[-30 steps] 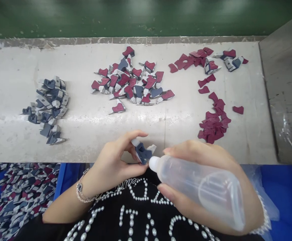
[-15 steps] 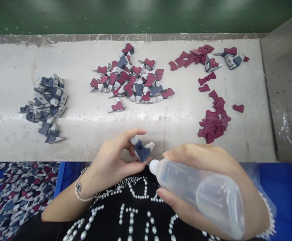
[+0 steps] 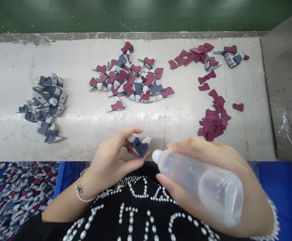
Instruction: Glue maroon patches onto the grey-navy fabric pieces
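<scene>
Near the table's front edge, my left hand [image 3: 113, 154] pinches a small dark blue and white plastic part [image 3: 140, 147] between thumb and fingers. A hollow in the blue face of this part is turned up. My right hand [image 3: 206, 160] is wrapped around a translucent squeeze bottle [image 3: 201, 184] with a white tip. The bottle lies tilted, its tip pointing left toward the part, with a small gap between them. Any needle at the tip is too fine to make out.
On the pale table [image 3: 181, 117], blue and white parts [image 3: 47, 103] are heaped at left, and parts with maroon tops [image 3: 130, 78] in the middle. Loose maroon pieces [image 3: 213, 118] lie at right by a metal side wall [image 3: 286, 83]. Below left, a blue bin [image 3: 60, 177] adjoins many parts.
The bottle's tip has drawn slightly to the right and up, away from the part. My left hand has shifted a little left and tilted the part.
</scene>
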The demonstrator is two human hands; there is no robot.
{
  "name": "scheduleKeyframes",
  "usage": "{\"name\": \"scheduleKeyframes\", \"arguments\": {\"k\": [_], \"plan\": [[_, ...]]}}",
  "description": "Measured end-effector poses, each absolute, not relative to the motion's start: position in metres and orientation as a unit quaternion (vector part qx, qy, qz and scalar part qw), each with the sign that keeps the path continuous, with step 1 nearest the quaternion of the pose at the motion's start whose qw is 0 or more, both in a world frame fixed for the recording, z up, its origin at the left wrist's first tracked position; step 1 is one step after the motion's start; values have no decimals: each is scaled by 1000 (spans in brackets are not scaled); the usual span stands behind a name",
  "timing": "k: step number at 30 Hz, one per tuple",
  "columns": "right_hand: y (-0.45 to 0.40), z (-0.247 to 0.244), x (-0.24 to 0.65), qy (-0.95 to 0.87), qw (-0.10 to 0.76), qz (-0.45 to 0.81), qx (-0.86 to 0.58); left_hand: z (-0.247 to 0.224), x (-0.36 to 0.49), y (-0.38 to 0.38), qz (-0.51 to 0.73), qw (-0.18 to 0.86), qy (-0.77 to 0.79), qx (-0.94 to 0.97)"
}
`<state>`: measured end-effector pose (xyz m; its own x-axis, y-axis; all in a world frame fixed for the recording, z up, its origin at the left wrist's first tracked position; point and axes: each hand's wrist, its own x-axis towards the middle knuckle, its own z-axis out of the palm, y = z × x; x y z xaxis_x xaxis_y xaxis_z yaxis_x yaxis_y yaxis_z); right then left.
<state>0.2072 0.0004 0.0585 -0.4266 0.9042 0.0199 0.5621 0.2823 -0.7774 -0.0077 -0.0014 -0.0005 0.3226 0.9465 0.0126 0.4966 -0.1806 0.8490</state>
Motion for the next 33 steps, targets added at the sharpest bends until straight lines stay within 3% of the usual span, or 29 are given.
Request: {"name": "scheduleKeyframes", "arguments": {"k": [33], "plan": [[5,56,208,-756,253,346,-495,5,-5,1,295,444,487,692]]}}
